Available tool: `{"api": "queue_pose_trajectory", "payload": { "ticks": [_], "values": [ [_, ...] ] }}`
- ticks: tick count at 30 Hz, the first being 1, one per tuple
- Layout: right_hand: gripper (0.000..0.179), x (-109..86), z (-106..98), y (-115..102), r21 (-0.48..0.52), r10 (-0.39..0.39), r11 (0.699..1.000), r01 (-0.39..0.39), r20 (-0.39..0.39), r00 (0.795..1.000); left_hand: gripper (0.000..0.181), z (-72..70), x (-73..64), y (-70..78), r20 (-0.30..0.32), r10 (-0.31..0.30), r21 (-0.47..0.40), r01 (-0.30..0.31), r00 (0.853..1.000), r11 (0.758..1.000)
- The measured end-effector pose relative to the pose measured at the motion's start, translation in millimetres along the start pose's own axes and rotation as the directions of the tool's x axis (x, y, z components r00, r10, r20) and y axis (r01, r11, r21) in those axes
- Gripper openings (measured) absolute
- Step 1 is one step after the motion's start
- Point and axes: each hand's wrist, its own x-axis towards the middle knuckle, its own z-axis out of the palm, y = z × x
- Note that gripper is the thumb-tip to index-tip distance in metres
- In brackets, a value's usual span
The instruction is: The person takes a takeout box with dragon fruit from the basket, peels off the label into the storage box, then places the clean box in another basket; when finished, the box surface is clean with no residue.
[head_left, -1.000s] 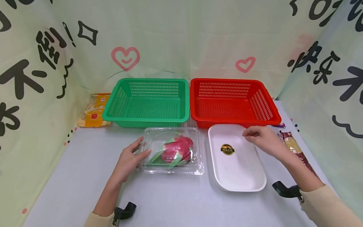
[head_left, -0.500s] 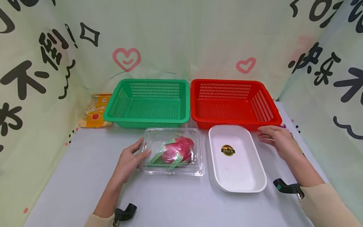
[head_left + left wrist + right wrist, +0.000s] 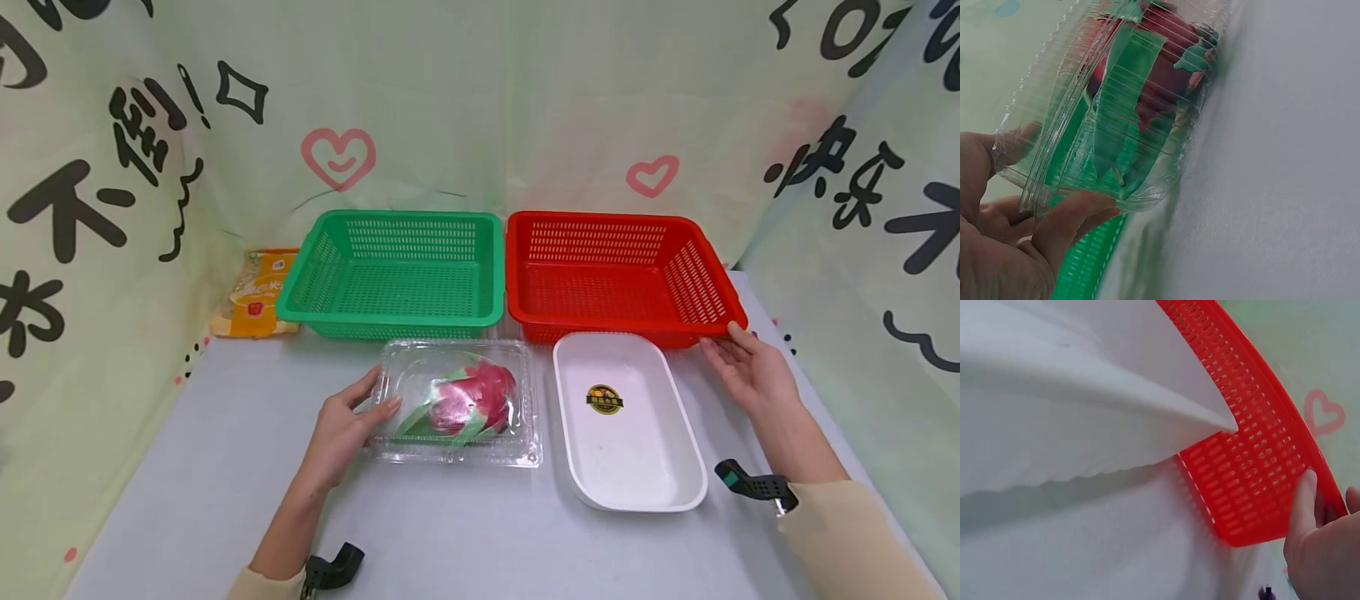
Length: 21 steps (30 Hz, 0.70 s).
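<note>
A clear plastic clamshell box with a pink dragon fruit inside sits on the table. My left hand grips its left end, thumb on the lid, as the left wrist view also shows. On the right, my right hand is at the front right corner of the red basket. In the right wrist view, the rim of the basket passes between the thumb and a finger of the right hand. Just left of that hand lies a white oval-cornered tray with a round black-and-gold sticker.
A green basket stands left of the red one. An orange and clear food packet leans at the far left. Printed curtains enclose the table behind and at both sides. A small dark purple object shows below the red basket.
The right hand has moved from above the tray, rightward past its edge, to the red basket's corner and turned palm-up. The left hand and the clamshell box stay put.
</note>
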Motion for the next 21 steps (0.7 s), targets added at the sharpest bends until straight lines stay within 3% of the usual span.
{"api": "queue_pose_trajectory", "payload": {
  "ticks": [4,11,21],
  "values": [
    [0.049,4.0,1.6,2.1,0.064,-0.024,0.998,0.026,-0.029,0.999,0.074,0.7,-0.3,-0.3,-0.004,0.004,-0.014,-0.004,1.0,1.0],
    [0.055,5.6,5.2,6.5,0.046,-0.074,0.996,0.077,-0.056,0.996,0.071,1.5,-1.0,-1.7,-0.016,0.033,-0.027,-0.033,0.999,0.999],
    [0.054,5.9,5.8,4.3,0.025,-0.075,0.997,0.076,-0.05,0.996,0.069,-4.1,-2.6,4.0,0.027,0.036,-0.076,-0.034,0.999,0.997]
  ]
}}
